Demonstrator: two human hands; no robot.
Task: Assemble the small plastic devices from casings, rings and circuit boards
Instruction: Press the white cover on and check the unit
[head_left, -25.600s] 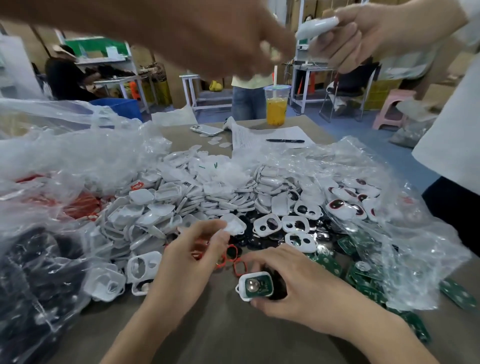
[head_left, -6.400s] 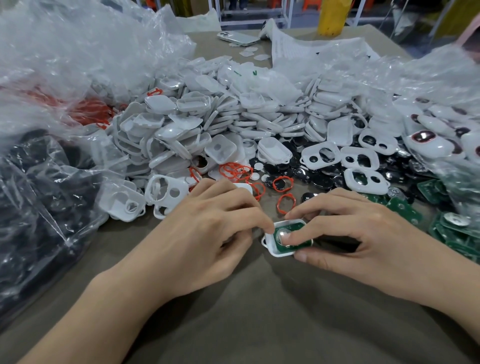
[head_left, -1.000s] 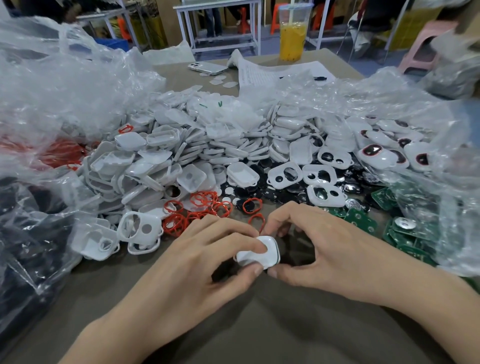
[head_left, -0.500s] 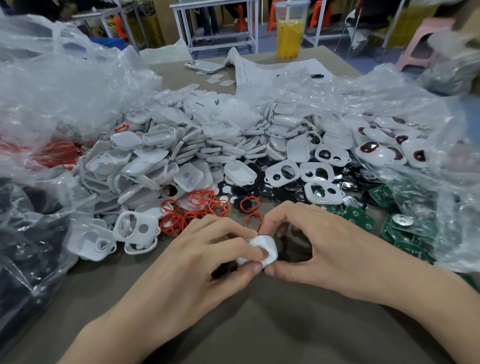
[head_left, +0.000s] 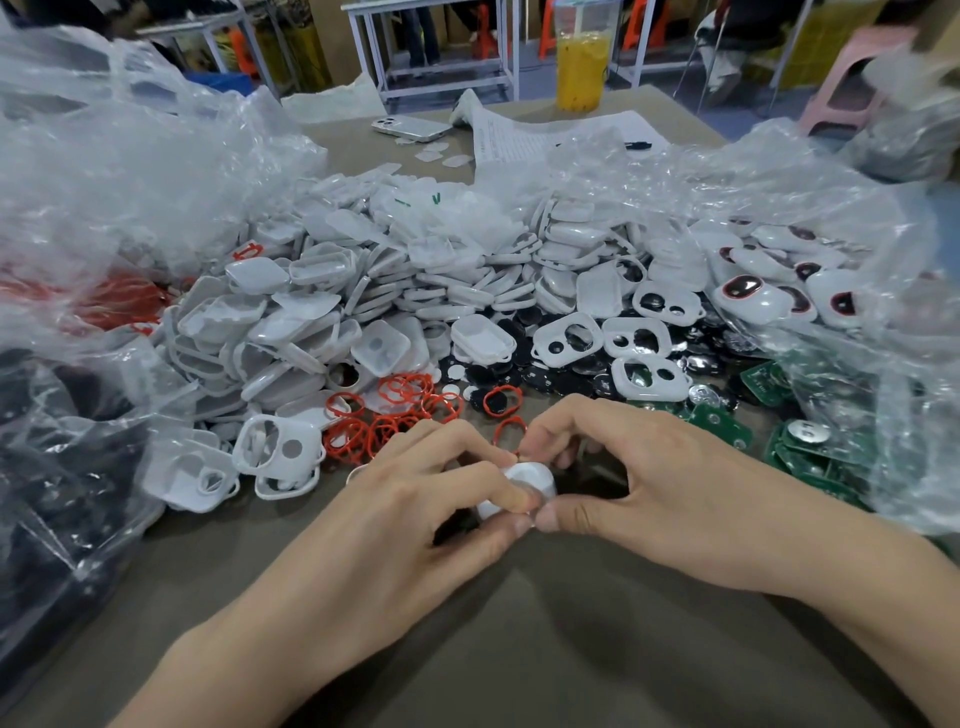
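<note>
A small white plastic device sits between both hands just above the brown table. My left hand pinches its near left side with thumb and forefinger. My right hand grips its right side, thumb below and fingers curled over the top. Most of the device is hidden by my fingers. Loose red rings lie just behind my left hand. A big heap of white casings fills the middle. Green circuit boards lie at the right, partly under plastic.
White frames with two holes and black discs lie behind my right hand. Crumpled clear bags flank both sides; a dark bag is at the left. A phone, papers and an orange drink cup stand far back.
Both hands have closed tighter on the white device, hiding more of it. Its closed white top has faced up for the last second; 6.4 s ago its green board showed.
</note>
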